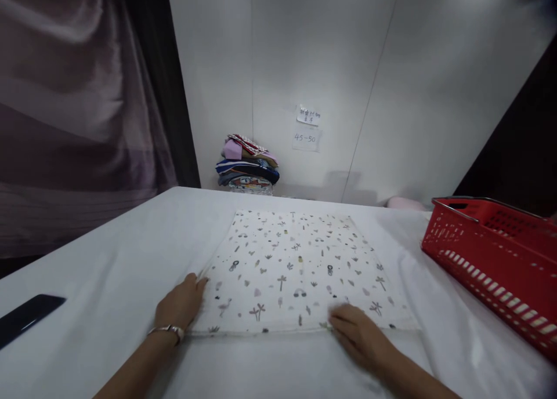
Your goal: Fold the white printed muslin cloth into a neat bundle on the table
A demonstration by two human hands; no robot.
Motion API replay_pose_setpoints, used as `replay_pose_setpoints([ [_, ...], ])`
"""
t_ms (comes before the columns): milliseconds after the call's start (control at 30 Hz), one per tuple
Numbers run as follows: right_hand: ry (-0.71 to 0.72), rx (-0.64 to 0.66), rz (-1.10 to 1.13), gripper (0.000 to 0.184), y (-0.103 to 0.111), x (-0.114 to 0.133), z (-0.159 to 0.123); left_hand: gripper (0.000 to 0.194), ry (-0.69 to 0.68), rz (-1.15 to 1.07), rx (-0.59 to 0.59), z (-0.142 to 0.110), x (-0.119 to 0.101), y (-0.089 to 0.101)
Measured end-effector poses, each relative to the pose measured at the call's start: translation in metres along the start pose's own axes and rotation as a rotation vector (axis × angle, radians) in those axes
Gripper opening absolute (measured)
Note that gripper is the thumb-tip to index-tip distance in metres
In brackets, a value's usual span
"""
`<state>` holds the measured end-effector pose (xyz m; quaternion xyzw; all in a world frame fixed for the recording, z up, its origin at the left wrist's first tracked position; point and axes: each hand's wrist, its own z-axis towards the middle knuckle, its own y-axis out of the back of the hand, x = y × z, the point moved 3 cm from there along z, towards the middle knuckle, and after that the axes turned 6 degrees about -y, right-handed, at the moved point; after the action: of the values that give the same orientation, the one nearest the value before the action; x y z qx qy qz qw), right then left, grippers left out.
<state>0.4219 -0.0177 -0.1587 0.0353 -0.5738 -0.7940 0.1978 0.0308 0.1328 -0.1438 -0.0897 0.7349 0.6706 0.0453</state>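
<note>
A white cloth (pixel 278 265) printed with palm trees, rainbows, flamingos and other small motifs lies flat on the white-covered table, spread into a rough rectangle. At its left edge, near the front corner, my left hand (pixel 181 303) is closed with the fingertips pinching the cloth's border. My right hand (pixel 359 335) is at the front edge, right of the middle, its fingers curled in on the cloth and slightly blurred. A bracelet (pixel 169 330) circles my left wrist.
A red plastic basket (pixel 491 260) with a metal handle stands at the right. Folded fabrics (pixel 248 164) are stacked at the back, against a pale wall with paper notes (pixel 307 138). A dark flat object (pixel 30 315) lies at the left. A curtain (pixel 73 109) hangs beyond it.
</note>
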Motion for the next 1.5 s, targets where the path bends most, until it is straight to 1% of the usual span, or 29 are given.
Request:
replay_pose_setpoints([
  [100,0.004,-0.010,0.108,0.039,0.015,-0.043,-0.032,0.044,0.002,-0.010,-0.001,-0.001,-0.001,0.000],
  [167,-0.055,-0.063,0.080,0.039,0.023,-0.070,-0.054,0.045,-0.004,-0.016,0.002,-0.001,-0.001,0.001],
  [233,-0.136,-0.084,0.057,0.039,0.029,-0.093,-0.075,0.044,-0.001,-0.014,0.009,-0.001,-0.001,0.002],
  [333,-0.282,-0.069,0.073,0.033,0.038,-0.115,-0.096,0.043,0.008,-0.009,0.020,-0.001,-0.002,0.003],
  [400,-0.402,-0.054,0.101,0.029,0.044,-0.121,-0.100,0.042,0.014,0.005,0.026,0.001,-0.003,0.004],
  [467,-0.504,-0.057,0.116,0.031,0.048,-0.124,-0.097,0.041,0.015,0.009,0.023,0.002,-0.003,0.005],
  [533,-0.554,-0.087,0.113,0.035,0.050,-0.124,-0.089,0.042,0.008,-0.008,0.013,0.003,-0.003,0.005],
  [600,-0.546,-0.083,0.115,0.039,0.047,-0.123,-0.080,0.042,0.001,-0.022,0.006,0.004,-0.002,0.006],
  [667,-0.515,-0.036,0.134,0.040,0.043,-0.122,-0.073,0.041,0.009,-0.020,0.012,0.005,0.000,0.006],
  [733,-0.516,0.008,0.144,0.039,0.040,-0.121,-0.069,0.039,0.019,-0.010,0.021,0.004,0.000,0.005],
  [833,-0.557,0.024,0.110,0.040,0.042,-0.119,-0.065,0.039,0.016,0.000,0.015,0.004,-0.001,0.005],
  [933,-0.539,0.047,0.068,0.043,0.043,-0.115,-0.061,0.041,0.016,-0.003,-0.002,0.004,-0.001,0.004],
  [1067,-0.526,0.140,0.057,0.045,0.038,-0.110,-0.054,0.042,0.037,-0.033,-0.009,0.004,0.003,0.002],
  [1233,-0.519,0.111,0.018,0.047,0.032,-0.106,-0.044,0.041,0.032,-0.049,-0.041,0.003,0.005,-0.001],
  [1367,-0.533,0.177,0.063,0.048,0.025,-0.104,-0.037,0.039,0.040,-0.090,-0.065,0.007,0.008,-0.004],
  [1433,-0.522,0.173,0.106,0.048,0.026,-0.096,-0.029,0.040,0.043,-0.149,-0.063,0.011,0.011,-0.003],
  [1500,-0.486,0.166,0.206,0.046,0.026,-0.077,-0.015,0.040,0.060,-0.256,-0.031,0.014,0.013,-0.001],
])
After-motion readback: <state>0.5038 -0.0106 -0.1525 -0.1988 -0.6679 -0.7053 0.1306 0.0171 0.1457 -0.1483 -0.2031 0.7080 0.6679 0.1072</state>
